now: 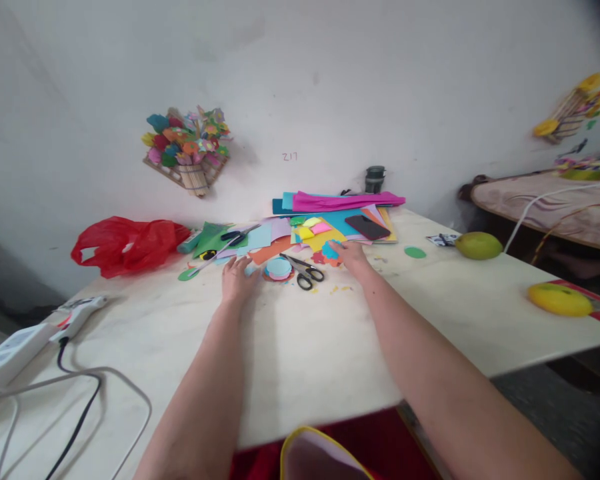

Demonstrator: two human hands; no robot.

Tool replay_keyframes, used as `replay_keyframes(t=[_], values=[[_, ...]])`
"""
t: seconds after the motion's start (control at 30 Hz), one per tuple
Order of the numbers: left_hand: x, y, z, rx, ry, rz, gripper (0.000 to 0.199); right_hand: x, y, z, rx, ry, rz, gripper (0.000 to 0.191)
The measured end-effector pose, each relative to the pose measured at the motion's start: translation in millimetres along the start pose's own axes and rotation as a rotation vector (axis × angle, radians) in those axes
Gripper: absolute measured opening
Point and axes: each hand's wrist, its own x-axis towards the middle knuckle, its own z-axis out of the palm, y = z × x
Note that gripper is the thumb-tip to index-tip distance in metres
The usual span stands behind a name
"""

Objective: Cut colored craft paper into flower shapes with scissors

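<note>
My right hand [353, 260] pinches a blue paper flower [332, 249] over red and orange paper flowers [320, 258]. My left hand [237, 279] rests on the table with its fingers apart, left of a stack of round paper pieces with a light blue circle [279, 268] on top. Between the hands, just right of the stack, lie black-handled scissors [307, 272]. Coloured paper sheets [260, 237] spread behind the hands, with small yellow, pink and green pieces [313, 229] on them.
A red plastic bag [125, 245] sits at the left, with a glue gun [83, 317] and cables nearer. A dark phone [367, 227] lies on the papers. To the right are a green circle [415, 253] and two mangoes [479, 246]. The table's [320, 353] front edge is close.
</note>
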Motion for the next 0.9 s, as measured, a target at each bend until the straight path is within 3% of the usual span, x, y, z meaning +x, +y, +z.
replay_keyframes(t=[0.3,0.63,0.9], values=[[-0.2,-0.9,1.2,0.001,-0.031,-0.025,0.042,0.2,9.4,5.7,0.064,-0.071,0.003,0.046],[-0.8,1.0,-0.9,-0.008,-0.060,-0.049,0.043,6.5,10.3,9.0,-0.042,-0.078,0.142,0.017],[-1.5,0.8,-1.3,-0.011,-0.078,-0.061,0.042,8.6,5.3,5.2,-0.396,0.073,-0.149,0.038]])
